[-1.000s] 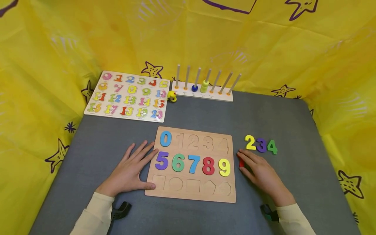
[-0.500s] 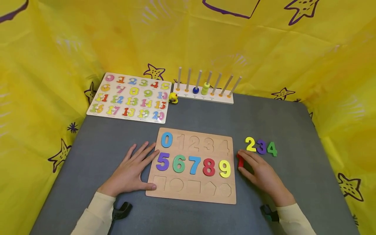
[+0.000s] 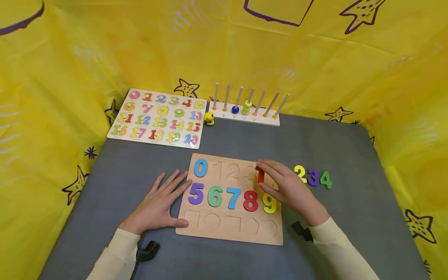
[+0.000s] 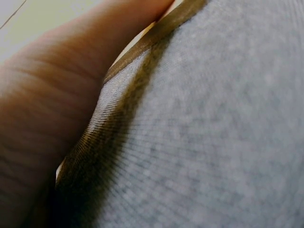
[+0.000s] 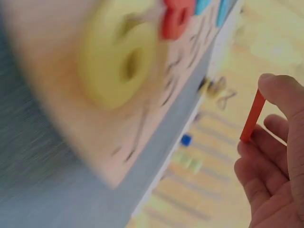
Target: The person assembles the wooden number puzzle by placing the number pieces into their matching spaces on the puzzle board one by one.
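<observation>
My right hand [image 3: 288, 186] pinches a red number 1 piece [image 3: 260, 175] between thumb and fingers, over the right part of the wooden number board [image 3: 224, 235]. In the right wrist view the red piece [image 5: 252, 116] spans thumb to fingertip, held off the board. My left hand [image 3: 159, 206] lies spread with straight fingers at the board's left edge, fingertips and thumb touching it. On the board sit a blue 0 [image 3: 201, 168] and a middle row from 5 to 9; the outlines in the top row hold no pieces from 1 rightward, partly hidden by my right hand.
Right of the board lie a yellow 2 [image 3: 300, 173], a purple 3 [image 3: 313, 177] and a green 4 [image 3: 326, 180]. A second number board [image 3: 157, 118] lies at the back left. Beside it are a small yellow duck [image 3: 209, 118] and a peg stand [image 3: 259, 119].
My right hand has lifted the red 1 from the table right of the board and carried it leftward over the board. The left hand stays in place. The head view has shifted slightly.
</observation>
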The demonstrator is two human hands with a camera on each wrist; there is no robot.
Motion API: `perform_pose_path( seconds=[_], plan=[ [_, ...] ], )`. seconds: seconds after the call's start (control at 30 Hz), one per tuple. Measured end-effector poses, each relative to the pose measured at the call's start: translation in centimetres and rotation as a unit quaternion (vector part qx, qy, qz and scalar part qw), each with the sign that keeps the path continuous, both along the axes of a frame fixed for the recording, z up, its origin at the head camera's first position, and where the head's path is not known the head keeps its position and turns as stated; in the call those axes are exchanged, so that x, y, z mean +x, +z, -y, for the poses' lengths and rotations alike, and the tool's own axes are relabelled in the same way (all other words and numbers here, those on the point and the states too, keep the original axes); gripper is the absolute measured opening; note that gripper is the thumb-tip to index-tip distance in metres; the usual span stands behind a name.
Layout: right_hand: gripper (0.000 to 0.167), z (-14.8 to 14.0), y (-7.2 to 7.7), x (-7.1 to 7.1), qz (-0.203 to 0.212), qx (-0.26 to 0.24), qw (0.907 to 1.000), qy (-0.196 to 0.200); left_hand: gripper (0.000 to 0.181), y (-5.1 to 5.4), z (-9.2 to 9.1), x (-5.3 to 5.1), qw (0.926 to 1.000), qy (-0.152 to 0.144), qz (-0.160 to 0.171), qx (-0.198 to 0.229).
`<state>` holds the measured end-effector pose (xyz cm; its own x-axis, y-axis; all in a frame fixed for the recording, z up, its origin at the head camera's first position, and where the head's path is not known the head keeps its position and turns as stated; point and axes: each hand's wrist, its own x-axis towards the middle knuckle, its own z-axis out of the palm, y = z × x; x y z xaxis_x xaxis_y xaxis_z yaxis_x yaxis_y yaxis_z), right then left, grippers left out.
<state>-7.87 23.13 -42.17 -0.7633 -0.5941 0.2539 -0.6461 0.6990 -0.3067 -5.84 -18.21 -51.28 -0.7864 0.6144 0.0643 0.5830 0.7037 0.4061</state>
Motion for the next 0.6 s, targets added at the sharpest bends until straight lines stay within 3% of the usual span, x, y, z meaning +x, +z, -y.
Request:
perform_pose_path(
  seconds=[0.17,0.4,0.6],
  plan=[
    [0.068,3.1,0.3,-1.5,-0.005,0.000,0.9995,0.030,0.124,0.0,0.0,0.0,1.0000,0.002,-0.001,-0.002],
    [0.064,6.6,-0.6,-3.1,0.035,0.009,0.9986,0.039,0.124,0.0,-0.1,0.0,0.9999,0.006,0.005,-0.014],
    [0.058,9.5,-1.9,-3.6,0.032,0.065,0.9956,0.059,0.123,0.1,-0.2,-0.1,0.9996,0.007,0.012,-0.026]
  ],
)
